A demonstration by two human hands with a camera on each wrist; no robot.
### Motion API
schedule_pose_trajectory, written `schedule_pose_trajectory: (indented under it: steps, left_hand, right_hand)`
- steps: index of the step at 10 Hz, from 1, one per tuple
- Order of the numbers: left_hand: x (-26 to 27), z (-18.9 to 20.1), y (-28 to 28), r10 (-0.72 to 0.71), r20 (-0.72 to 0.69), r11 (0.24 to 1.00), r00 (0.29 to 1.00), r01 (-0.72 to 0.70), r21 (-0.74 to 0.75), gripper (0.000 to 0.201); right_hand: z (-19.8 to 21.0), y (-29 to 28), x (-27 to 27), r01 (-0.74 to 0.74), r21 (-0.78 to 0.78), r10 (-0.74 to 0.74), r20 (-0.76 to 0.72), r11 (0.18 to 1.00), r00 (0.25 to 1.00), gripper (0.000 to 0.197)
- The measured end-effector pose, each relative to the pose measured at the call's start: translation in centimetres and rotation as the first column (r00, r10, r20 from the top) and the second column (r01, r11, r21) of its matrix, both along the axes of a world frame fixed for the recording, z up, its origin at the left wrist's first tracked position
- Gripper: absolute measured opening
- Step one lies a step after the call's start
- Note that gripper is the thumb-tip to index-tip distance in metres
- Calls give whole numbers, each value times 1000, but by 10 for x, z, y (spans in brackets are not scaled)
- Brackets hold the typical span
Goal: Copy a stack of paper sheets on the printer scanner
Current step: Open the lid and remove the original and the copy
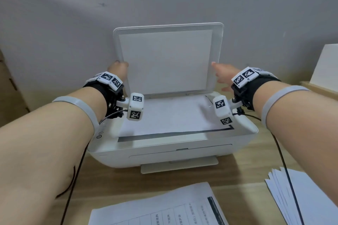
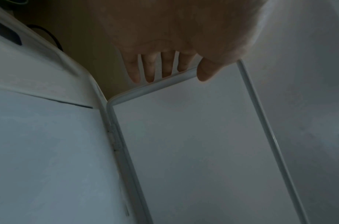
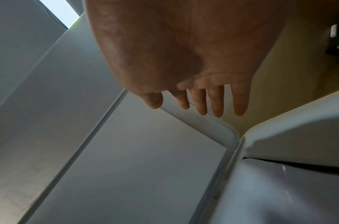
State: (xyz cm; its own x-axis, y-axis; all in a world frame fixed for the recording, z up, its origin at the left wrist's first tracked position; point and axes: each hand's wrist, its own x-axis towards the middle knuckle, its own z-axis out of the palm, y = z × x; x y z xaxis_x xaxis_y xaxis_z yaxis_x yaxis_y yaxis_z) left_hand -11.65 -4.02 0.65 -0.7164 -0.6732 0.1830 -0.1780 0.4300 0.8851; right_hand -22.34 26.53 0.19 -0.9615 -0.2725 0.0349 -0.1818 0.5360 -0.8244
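Above the printer [image 1: 172, 144] glass, where a sheet [image 1: 164, 115] lies flat, I hold the raised lid [image 1: 168, 56] by its side edges: left hand [image 1: 118, 69] pinching, right hand [image 1: 224, 75] relaxed beside it. Light, stiff, hinged; I'd lower it gently.

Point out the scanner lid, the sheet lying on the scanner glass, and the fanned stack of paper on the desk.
scanner lid [image 1: 168, 60], head view, middle of its raised underside
sheet [image 1: 170, 115], head view, centre of the page
fanned stack of paper [image 1: 314, 193], head view, top sheet
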Motion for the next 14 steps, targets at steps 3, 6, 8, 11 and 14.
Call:
schedule_pose_trajectory:
  steps: [3, 6, 8, 11, 14]
  left_hand:
    - [-10, -20, 9, -13, 61, 995, 998, 7, 98, 23]
    - [24, -27, 22, 8, 266, 983, 964, -57, 175, 44]
    - [60, -37, 36, 0, 437, 1000, 899, 9, -20, 34]
    - [101, -38, 73, -138, 618, 869, 774, 394, -300, 62]
    - [109, -42, 102, -150, 720, 727, 677, 570, -384, 69]
  right_hand:
    - [-32, 4, -13, 53, -14, -51, 121, 999, 991, 62]
    - [-32, 18, 11, -18, 20, 15, 152, 1000, 988, 42]
    - [-21, 31, 42, -120, 239, 79, 175, 964, 981, 40]
    - [-25, 54, 84, -214, 562, 242, 26, 799, 970, 43]
    - [-27, 46, 109, -250, 642, 337, -13, 725, 942, 52]
